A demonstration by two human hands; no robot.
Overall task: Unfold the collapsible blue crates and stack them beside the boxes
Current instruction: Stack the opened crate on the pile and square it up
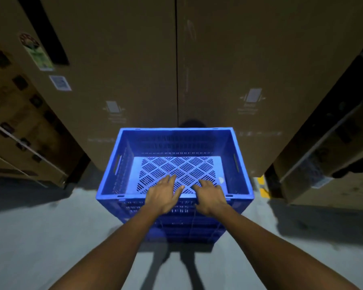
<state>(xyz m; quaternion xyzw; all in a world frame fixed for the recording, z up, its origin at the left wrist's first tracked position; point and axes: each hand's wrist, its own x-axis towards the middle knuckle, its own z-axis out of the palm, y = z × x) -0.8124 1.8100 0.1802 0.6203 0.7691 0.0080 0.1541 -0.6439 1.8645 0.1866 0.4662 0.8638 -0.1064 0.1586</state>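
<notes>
Centrally, an unfolded blue crate (113,164) stands with all four walls upright on top of a stack of lower crates (187,231), which rests on the grey floor (50,237). Its slotted base, patterned in a diagonal lattice, is exposed, with one small pale patch (221,180) near the right front corner. The left hand (164,193) and right hand (210,195) lie side by side over the near rim. Each grip is loosely spread, the fingers straight and reaching over the base, curled round nothing.

The stack sits just in front of two tall cardboard boxes (124,59), at the seam between them. Each box carries a pale printed pictogram (113,107) with lines of text beneath, too blurred to read. The left box also bears a colourful sticker (38,53) and a white label (60,82), likewise illegible. Strapped cartons (19,122) flank the left side, and a yellow marking (262,186) shows on the floor to the right.
</notes>
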